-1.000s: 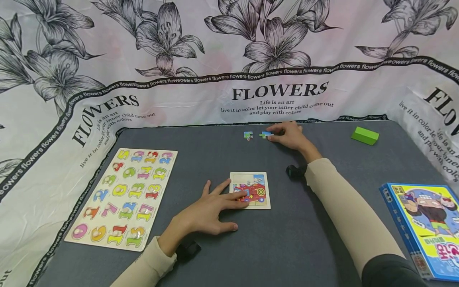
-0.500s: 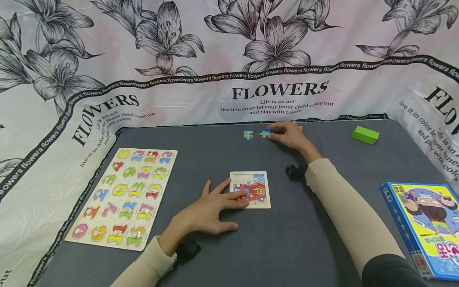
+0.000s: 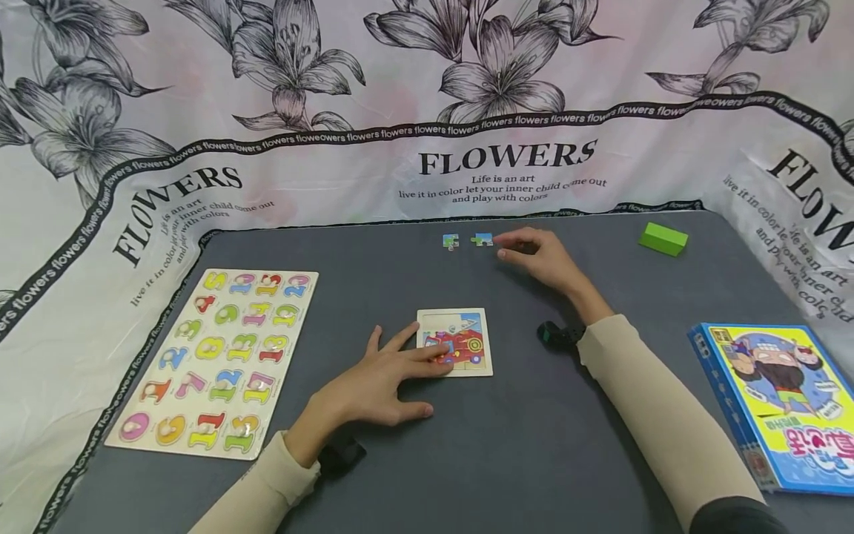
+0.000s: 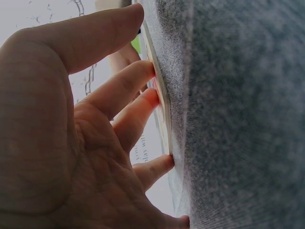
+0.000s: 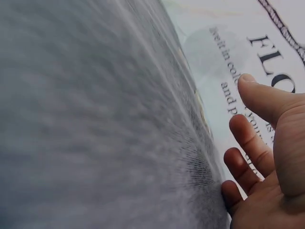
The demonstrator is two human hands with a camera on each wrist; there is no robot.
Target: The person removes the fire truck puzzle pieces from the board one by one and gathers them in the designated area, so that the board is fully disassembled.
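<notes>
A small fire-engine jigsaw board lies mid-table on the grey cloth. My left hand rests flat beside it, straight fingers pressing its left part; the left wrist view shows those fingers on the board's edge. Two loose pieces lie at the far edge: a blue-green one and another to its left. My right hand sits just right of the blue-green piece, fingers relaxed and holding nothing. In the right wrist view the right hand hovers over the cloth with loose fingers.
A number peg board lies at the left. A green block sits far right, and a blue picture box at the right edge. A flower-print cloth walls the back and sides.
My right hand has drawn back slightly from the blue-green piece, which stays on the table. The left hand keeps pressing the board. The head view shifted a little.
</notes>
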